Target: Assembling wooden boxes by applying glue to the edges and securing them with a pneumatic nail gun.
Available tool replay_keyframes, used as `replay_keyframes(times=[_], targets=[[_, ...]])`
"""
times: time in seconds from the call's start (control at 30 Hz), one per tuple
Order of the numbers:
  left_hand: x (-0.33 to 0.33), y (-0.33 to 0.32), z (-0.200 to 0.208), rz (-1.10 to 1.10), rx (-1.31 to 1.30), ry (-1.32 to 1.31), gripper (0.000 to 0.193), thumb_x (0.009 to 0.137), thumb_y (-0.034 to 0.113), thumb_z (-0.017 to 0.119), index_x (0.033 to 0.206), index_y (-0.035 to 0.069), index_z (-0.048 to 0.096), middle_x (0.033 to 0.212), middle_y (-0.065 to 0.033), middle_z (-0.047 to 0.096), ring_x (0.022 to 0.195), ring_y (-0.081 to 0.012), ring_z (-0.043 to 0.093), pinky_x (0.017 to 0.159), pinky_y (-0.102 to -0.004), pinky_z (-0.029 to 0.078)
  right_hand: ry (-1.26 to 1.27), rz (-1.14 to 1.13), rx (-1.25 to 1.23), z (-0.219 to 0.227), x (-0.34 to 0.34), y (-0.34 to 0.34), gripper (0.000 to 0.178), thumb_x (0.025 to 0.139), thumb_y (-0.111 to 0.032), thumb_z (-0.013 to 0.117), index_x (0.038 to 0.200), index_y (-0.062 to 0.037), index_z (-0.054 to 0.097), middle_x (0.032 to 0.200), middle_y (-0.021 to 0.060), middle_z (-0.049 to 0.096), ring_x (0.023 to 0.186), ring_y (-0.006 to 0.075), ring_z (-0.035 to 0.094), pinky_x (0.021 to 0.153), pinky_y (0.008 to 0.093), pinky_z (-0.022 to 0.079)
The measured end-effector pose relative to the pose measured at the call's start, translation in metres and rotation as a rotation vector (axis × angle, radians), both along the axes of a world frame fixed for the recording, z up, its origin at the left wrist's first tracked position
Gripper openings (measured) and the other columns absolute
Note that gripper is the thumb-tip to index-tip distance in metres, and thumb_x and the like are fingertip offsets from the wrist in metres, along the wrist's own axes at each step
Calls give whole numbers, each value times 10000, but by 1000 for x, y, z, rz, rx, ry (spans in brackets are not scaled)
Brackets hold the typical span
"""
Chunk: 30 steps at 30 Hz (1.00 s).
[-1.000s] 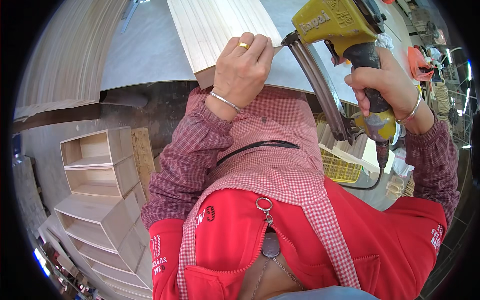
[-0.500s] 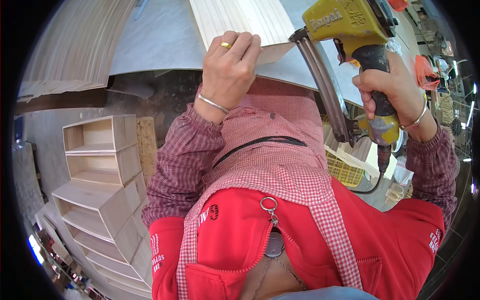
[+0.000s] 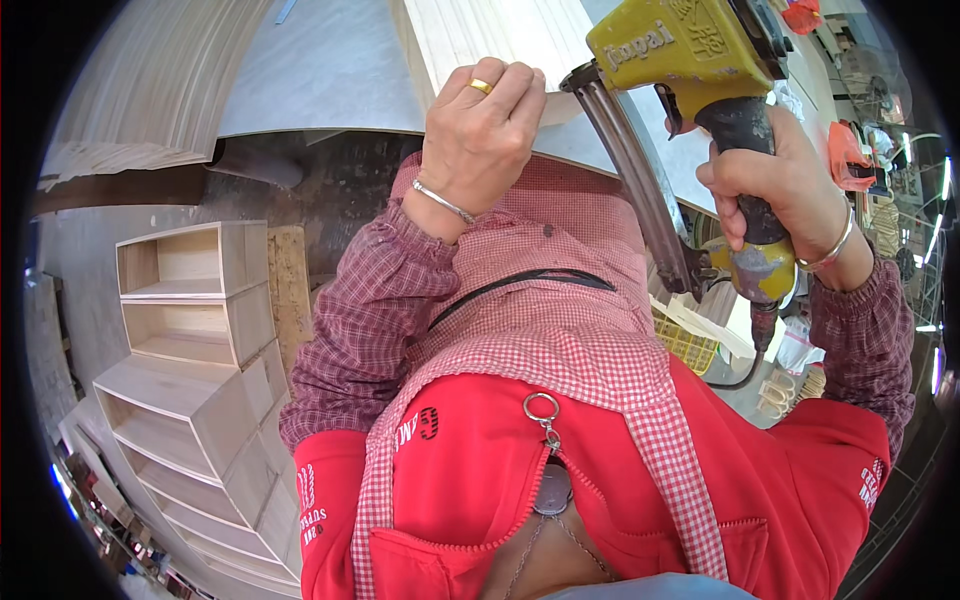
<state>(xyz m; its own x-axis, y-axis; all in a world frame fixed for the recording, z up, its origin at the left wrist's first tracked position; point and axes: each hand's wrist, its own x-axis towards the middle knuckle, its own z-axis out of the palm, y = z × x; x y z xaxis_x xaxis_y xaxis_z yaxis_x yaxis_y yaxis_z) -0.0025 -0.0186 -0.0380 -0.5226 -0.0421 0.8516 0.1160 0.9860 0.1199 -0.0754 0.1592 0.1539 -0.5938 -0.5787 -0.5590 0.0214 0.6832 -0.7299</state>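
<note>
While clamping right hand (image 3: 795, 190) on yellow-and-black metal nail gun (image 3: 700, 60), has brought curled left hand (image 3: 480, 140), with unclear grip, closer along pale boxy wooden piece (image 3: 500, 30), likely bracing it.

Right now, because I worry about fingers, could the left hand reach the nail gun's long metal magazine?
Probably yes: the left hand, at the pale wooden piece, is near the magazine, and nothing visible blocks its lower part.
</note>
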Motion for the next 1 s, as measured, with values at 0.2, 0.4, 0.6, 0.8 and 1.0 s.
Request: replay_keyframes(times=[0.2,0.4,0.6,0.8,1.0], targets=[[1,0,-2,-7,-7,15,173,708,86,676,874,50,639,851,4,582,755,-153,557,661,-281,446,69,50,79,4,2,-5,317,704,-75,593,991,47,530,581,53,538,412,107,514,393,245,435],[9,-7,0,-35,7,2,199,698,85,698,890,75,648,851,-4,580,758,-167,558,665,-293,460,70,102,89,5,-2,-6,326,708,-73,583,1006,48,527,571,36,534,412,96,515,390,246,433],[44,-28,-6,19,322,18,213,723,93,729,930,94,681,874,-41,608,747,-157,584,600,-276,489,99,25,27,0,-3,4,187,716,-82,591,843,35,519,524,44,491,392,109,467,386,255,417],[42,-39,-21,-161,391,52,250,753,49,701,1000,72,668,891,-51,623,740,-150,606,602,-248,504,82,-57,3,-1,2,4,172,713,-91,599,801,24,506,527,48,496,390,114,469,383,258,422],[34,-36,-27,-173,389,124,247,752,33,693,996,50,659,899,-45,629,792,-169,590,640,-261,499,113,-18,32,3,6,2,321,732,-97,594,1023,25,534,553,26,512,413,88,496,419,219,411]])
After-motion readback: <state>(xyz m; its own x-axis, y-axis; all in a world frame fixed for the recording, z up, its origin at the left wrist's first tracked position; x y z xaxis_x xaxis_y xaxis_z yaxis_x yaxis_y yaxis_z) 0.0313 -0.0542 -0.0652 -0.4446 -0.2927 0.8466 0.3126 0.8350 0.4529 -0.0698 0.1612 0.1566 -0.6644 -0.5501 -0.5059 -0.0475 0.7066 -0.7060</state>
